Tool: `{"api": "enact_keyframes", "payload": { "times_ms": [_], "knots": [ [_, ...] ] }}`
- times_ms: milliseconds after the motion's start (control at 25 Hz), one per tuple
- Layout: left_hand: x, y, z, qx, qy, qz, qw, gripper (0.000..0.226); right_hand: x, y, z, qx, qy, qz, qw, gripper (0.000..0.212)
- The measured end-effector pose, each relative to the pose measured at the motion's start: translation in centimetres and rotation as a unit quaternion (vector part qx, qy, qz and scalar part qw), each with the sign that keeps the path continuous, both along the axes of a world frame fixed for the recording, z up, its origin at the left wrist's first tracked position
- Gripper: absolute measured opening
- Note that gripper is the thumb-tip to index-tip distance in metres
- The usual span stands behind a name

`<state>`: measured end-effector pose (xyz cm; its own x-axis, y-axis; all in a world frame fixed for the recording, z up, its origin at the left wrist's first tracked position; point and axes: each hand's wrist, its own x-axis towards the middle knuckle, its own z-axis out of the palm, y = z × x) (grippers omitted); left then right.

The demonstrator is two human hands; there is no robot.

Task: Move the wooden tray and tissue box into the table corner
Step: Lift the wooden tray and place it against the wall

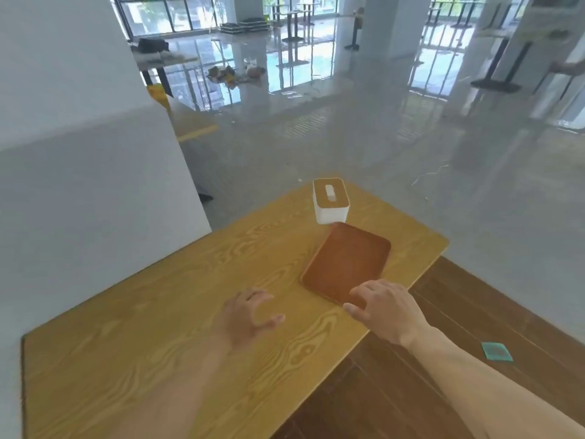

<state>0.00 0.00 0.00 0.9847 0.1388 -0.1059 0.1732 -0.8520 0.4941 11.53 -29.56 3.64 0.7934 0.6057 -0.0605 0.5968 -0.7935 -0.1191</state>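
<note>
A flat reddish-brown wooden tray (345, 261) lies on the yellow wood-grain table (177, 312), near its far right corner. A white tissue box (330, 201) with a wooden lid and a tissue poking up stands just beyond the tray, touching its far end, by the table's far corner. My right hand (384, 308) rests its fingers on the tray's near right corner, holding the rim there. My left hand (250, 315) hovers over the table left of the tray, fingers spread, holding nothing.
A white wall (79, 153) runs along the table's left side. A dark wooden bench or floor strip (474, 312) lies to the right of the table, with a small teal square (497, 351) on it. Beyond is glossy floor with distant tables.
</note>
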Motion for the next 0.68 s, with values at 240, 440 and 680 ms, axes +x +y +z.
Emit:
{"api": "enact_keyframes", "payload": {
  "times_ms": [240,440,680],
  "knots": [
    [5.5,-6.6,-1.2,-0.002,0.103,-0.046,0.994,0.071,4.2,-8.3,-1.5,-0.039,0.024,0.0,0.999,0.05],
    [7.9,-9.9,-2.6,0.015,0.17,-0.041,0.985,0.07,7.4,-13.0,-3.0,-0.042,0.051,-0.003,0.998,0.05],
    [9.6,-10.8,-4.1,0.029,0.218,-0.03,0.975,0.066,11.1,-13.6,-5.6,-0.058,0.104,0.02,0.993,0.052]
  ]
}}
